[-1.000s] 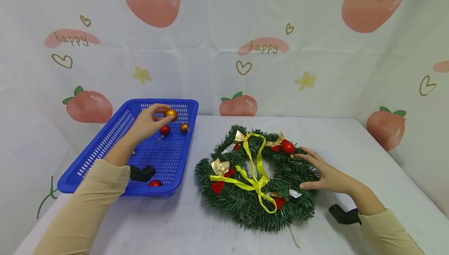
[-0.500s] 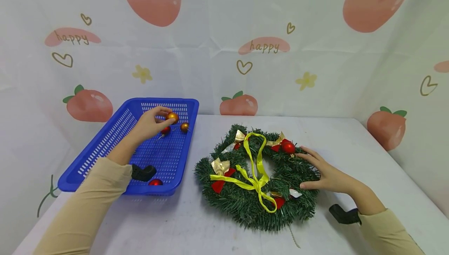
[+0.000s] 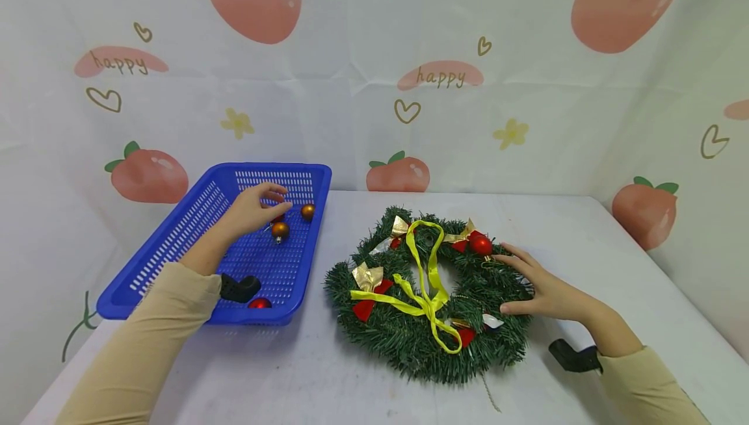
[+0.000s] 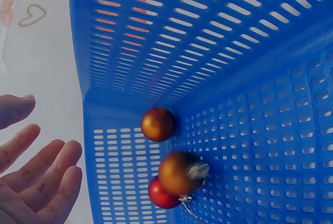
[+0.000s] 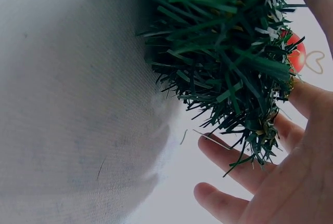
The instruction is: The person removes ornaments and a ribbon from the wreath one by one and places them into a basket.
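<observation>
My left hand (image 3: 251, 209) is over the blue basket (image 3: 320, 243), thumb and fingers parted with nothing between them. A gold ball ornament (image 3: 280, 231) lies below the fingers; it looks blurred in the left wrist view. Close by are a red ball ornament (image 4: 162, 193), partly covered, and a smaller gold one (image 3: 307, 212). My right hand (image 3: 547, 292) rests at the right edge of a green tinsel wreath (image 3: 404, 347), fingers spread and thumb against the greenery. The wreath bears bows, a yellow ribbon (image 3: 432, 308) and a red ball (image 3: 480, 245).
Another red ball (image 3: 260, 303) lies at the basket's near end. The basket stands left of the wreath on a white-covered table (image 3: 328, 386). Behind hangs a white cloth backdrop (image 3: 345, 126) with fruit prints. A thin cord (image 3: 490, 394) trails from the wreath's front.
My left hand lowered the gold ball into the basket and let go; the ball now lies nearer me, beneath the fingers. My right hand has kept its place on the wreath.
</observation>
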`<action>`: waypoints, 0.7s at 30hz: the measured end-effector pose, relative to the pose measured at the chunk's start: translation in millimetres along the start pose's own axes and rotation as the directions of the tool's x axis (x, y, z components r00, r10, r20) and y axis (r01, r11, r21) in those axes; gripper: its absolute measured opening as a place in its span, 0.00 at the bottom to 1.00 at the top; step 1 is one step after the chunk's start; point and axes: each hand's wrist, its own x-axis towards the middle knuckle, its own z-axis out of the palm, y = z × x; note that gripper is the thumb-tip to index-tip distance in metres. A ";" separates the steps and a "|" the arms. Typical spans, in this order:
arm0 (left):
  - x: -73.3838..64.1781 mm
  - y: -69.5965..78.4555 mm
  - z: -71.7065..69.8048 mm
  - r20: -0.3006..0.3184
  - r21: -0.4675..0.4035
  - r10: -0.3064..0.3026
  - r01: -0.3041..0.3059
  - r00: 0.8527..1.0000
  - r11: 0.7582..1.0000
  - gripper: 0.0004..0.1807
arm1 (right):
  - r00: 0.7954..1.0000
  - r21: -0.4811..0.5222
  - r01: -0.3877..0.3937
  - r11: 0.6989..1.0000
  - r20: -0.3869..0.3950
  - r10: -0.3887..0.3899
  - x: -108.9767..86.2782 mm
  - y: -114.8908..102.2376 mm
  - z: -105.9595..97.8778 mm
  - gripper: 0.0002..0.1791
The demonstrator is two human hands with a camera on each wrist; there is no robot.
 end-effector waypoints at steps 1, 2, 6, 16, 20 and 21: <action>0.0 0.7 -0.3 -0.001 -0.004 0.002 -0.002 1.000 1.000 0.24 | 1.000 -0.001 -0.001 1.000 0.000 0.001 0.1 0.0 -0.1 0.43; -0.1 1.6 -0.6 -0.003 -0.010 0.006 -0.006 1.000 1.000 0.24 | 1.000 -0.002 -0.002 1.000 0.000 0.002 0.1 0.0 -0.2 0.43; -2.2 10.7 -2.4 -0.009 -0.030 0.034 -0.034 0.999 0.999 0.23 | 1.000 -0.001 -0.007 1.000 0.005 0.007 0.2 0.0 -0.2 0.43; -14.9 79.4 17.6 0.043 -0.105 0.247 -0.242 0.968 0.965 0.18 | 1.000 0.010 -0.017 1.000 0.013 0.017 -0.6 -3.0 -1.6 0.43; -20.3 107.8 33.4 0.099 -0.144 0.358 -0.343 0.928 0.928 0.17 | 1.000 0.010 -0.019 1.000 0.013 0.019 -0.5 -2.8 -1.6 0.43; -21.0 113.7 37.6 0.114 -0.150 0.382 -0.364 0.917 0.919 0.17 | 1.000 0.009 -0.018 1.000 0.013 0.017 -0.4 -2.6 -1.5 0.43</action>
